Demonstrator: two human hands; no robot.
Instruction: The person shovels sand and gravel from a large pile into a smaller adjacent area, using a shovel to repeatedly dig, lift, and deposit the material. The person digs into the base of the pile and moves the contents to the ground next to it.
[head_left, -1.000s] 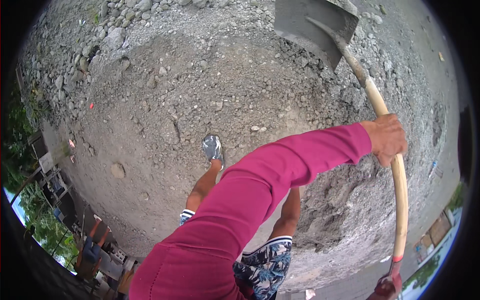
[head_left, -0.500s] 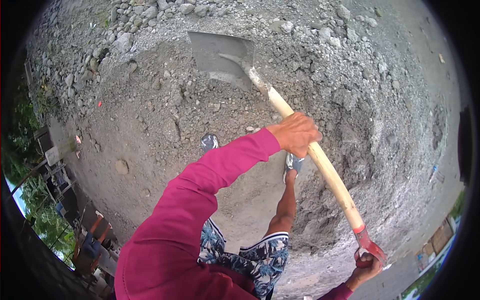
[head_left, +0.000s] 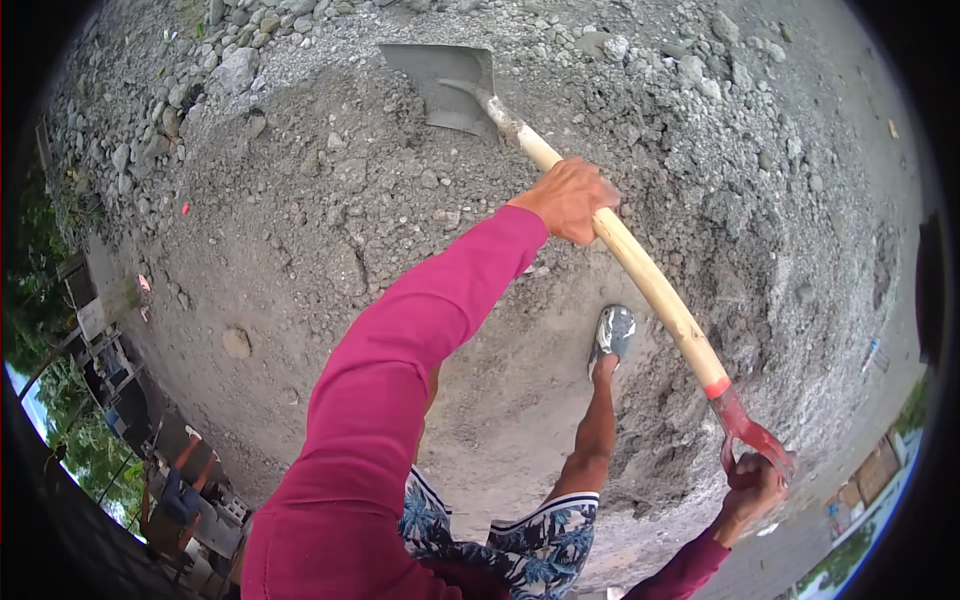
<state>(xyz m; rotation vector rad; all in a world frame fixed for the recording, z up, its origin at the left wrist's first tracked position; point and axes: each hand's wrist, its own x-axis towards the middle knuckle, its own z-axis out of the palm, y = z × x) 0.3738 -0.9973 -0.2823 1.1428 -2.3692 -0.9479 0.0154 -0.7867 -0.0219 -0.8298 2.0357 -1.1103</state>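
Observation:
A shovel [head_left: 658, 292] with a pale wooden shaft slants across the view, from far left of centre to near right. Wrapped round the shaft's upper part, towards the blade, is my left hand [head_left: 570, 200], palm down. My right hand [head_left: 752, 490] is closed on the red D-shaped grip at the near end. The flat grey metal blade [head_left: 445, 85] lies low at the far side, its edge against the gravel [head_left: 400, 170]. No heap shows on the blade.
Loose stones [head_left: 238, 70] cover the far left. Broken, lumpy ground [head_left: 710, 230] runs right of the shaft. One shoe [head_left: 613, 332] stands on the dirt below my left hand. At the lower left a person [head_left: 182, 497] is near some clutter.
The shovel blade has moved farther away. My left hand has gone slightly forward and left, my right hand forward and right with the grip. The left shoe is now hidden behind my arm.

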